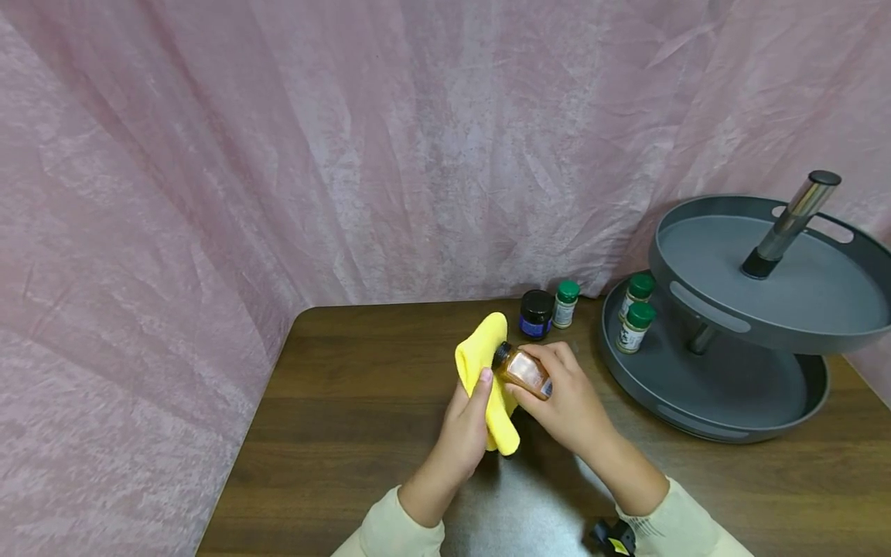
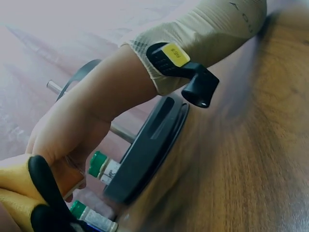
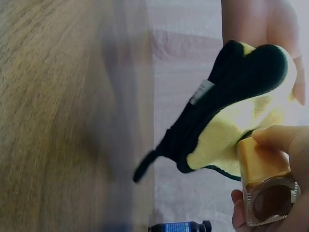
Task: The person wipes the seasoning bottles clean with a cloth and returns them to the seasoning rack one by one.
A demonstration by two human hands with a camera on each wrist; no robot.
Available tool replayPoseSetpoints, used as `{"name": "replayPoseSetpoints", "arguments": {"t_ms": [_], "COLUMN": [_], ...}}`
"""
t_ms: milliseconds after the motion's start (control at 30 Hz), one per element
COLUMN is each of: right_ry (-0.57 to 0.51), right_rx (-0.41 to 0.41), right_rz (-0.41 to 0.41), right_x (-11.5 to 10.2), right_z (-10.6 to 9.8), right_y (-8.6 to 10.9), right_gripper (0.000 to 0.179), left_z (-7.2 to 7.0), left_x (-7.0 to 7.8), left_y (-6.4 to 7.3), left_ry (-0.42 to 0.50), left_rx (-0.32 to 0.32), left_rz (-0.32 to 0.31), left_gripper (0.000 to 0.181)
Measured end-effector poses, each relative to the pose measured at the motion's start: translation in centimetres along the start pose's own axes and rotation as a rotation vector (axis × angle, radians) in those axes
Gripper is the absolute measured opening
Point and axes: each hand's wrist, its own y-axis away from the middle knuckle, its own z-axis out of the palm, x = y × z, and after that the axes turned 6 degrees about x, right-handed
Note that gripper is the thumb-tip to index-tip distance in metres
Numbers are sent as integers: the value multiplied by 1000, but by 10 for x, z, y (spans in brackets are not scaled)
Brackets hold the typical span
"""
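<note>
My left hand (image 1: 455, 433) grips a folded yellow cloth (image 1: 480, 348), its thumb pressed along the near side. In the right wrist view the cloth (image 3: 231, 108) also has a dark face and a small white tag. My right hand (image 1: 571, 402) holds a small spice jar (image 1: 525, 373) with orange-brown contents between thumb and fingers. The jar lies tilted, its black lid toward the left against the cloth, above the wooden table (image 1: 348, 433). Seen from the right wrist, the clear ribbed base of the jar (image 3: 270, 198) faces the camera.
At the table's back edge stand a dark jar (image 1: 536, 313) with a blue label and a green-lidded jar (image 1: 565, 304). On the right is a grey two-tier tray stand (image 1: 724, 422); two green-lidded jars (image 1: 632, 327) sit on its lower tier. A pink curtain (image 1: 418, 155) hangs behind.
</note>
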Motion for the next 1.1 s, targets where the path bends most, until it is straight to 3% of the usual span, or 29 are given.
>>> {"name": "replayPoseSetpoints", "arguments": {"t_ms": [267,433,500,700,933,1100], "right_ry": [130,182,182,122,40,-25], "right_rx": [-99,-175,-193,-178,-106,-84], "right_rz": [33,-57,-105,-189,-288,-294], "right_x": [1,-1,-3,-5,-5,-5], "right_z": [3,3,2,1,-2,-3], "right_y": [1,3,4,6,4,3], "right_gripper": [58,50,47,49,52,54], "left_z": [-1,-2,-2,-7,-11,-13], "left_x": [-4,-4,-3,0,3,7], "left_y": [1,2,2,-3,-8,-8], "left_ry": [-246,-457,-486,-352,-201,-82], "left_rx": [-79,-85,-65,9,52,71], "left_rz": [126,174,178,146,158,93], "left_gripper": [56,59,59,55,39,44]}}
